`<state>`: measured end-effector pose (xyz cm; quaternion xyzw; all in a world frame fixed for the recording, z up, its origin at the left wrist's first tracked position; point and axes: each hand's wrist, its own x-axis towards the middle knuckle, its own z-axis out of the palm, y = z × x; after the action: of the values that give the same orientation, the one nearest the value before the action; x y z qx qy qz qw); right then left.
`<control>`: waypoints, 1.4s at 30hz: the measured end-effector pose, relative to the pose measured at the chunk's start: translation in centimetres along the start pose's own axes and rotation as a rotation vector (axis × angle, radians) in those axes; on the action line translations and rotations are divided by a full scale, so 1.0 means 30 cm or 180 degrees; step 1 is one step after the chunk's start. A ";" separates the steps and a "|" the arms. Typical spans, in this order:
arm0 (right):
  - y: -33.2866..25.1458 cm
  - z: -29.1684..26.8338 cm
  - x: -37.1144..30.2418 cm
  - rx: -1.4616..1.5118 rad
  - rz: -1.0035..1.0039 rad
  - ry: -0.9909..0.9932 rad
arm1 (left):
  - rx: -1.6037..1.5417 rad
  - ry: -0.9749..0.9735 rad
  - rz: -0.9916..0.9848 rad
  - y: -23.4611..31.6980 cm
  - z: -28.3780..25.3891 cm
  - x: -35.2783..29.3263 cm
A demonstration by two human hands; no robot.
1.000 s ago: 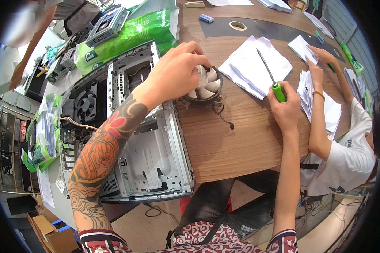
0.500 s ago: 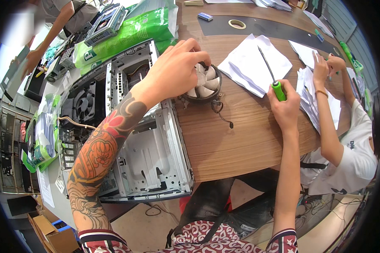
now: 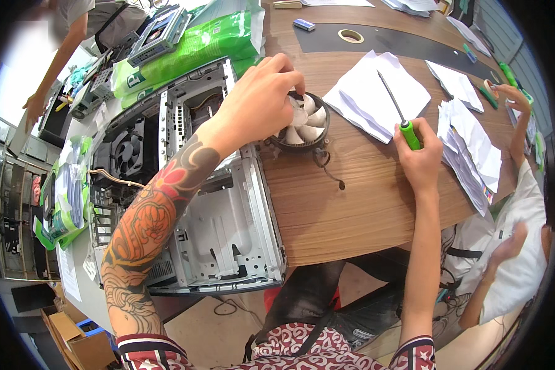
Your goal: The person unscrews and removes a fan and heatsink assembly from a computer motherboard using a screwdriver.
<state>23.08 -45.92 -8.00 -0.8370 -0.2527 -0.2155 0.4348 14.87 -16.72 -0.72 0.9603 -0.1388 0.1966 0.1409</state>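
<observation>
My left hand [image 3: 264,94] reaches over the open computer case [image 3: 219,225]. Its fingers are bent down over the far left rim of a round cooling fan [image 3: 309,127] and grip it there; the fingertips are partly hidden. The fan has pale blades in a dark ring and rests on the wooden table just right of the case, its short cable and plug trailing toward me. In my closed right hand [image 3: 420,154] is a screwdriver [image 3: 408,131] with a green handle, its long shaft pointing away from me above folded white paper [image 3: 376,92].
Green plastic packaging [image 3: 197,52] lies behind the case, with a metal drive [image 3: 160,38] on top. A tape roll [image 3: 351,36] and a small blue box [image 3: 304,24] sit farther back. Papers [image 3: 468,148] and a co-worker's arm [image 3: 519,117] are at right; another person [image 3: 74,37] stands far left.
Both my hands keep nearly the same places and grips. The co-worker at right has drawn one hand back from the papers to their body. The person at far left has shifted an arm.
</observation>
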 end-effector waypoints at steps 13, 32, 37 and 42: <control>0.000 -0.003 0.003 0.0010 -0.0062 0.0050 | -0.0316 0.0200 -0.0097 -0.005 0.001 0.005; -0.009 -0.006 0.003 0.0066 -0.0083 0.0047 | -0.0450 0.0084 0.0118 0.008 -0.017 0.002; -0.013 0.000 0.001 0.0100 -0.0020 0.0034 | -0.0440 0.0028 0.0093 0.004 -0.017 -0.003; -0.007 0.000 0.001 0.0083 -0.0097 0.0075 | -0.0487 0.0207 0.0210 0.003 -0.010 0.001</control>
<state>22.98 -45.80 -7.85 -0.8247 -0.2631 -0.2287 0.4453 14.78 -16.72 -0.41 0.9348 -0.1804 0.2210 0.2117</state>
